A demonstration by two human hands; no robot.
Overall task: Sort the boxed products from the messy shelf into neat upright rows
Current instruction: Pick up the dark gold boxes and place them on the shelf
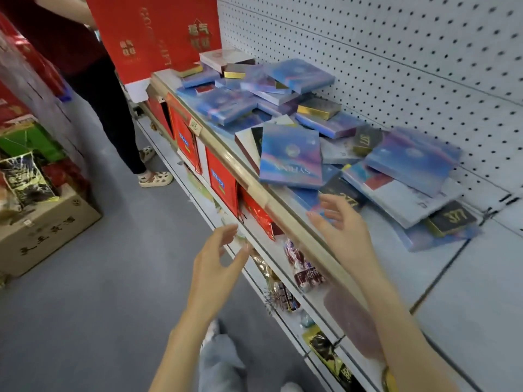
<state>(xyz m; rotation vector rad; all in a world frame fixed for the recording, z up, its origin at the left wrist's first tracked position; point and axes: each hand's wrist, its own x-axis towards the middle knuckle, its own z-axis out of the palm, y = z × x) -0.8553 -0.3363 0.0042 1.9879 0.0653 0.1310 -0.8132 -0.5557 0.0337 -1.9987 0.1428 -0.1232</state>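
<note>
Fingers spread and empty, the right hand (338, 222) reaches over the gold-edged white shelf (390, 244) toward a tilted blue-purple flat box (291, 157) just beyond it, long side pointing away from the edge; the open, empty left hand (219, 257) hangs farther off.

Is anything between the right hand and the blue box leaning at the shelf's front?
Nothing visible. The right hand is open above the shelf, inside the front rail, with a clear gap to the blue box.
</note>
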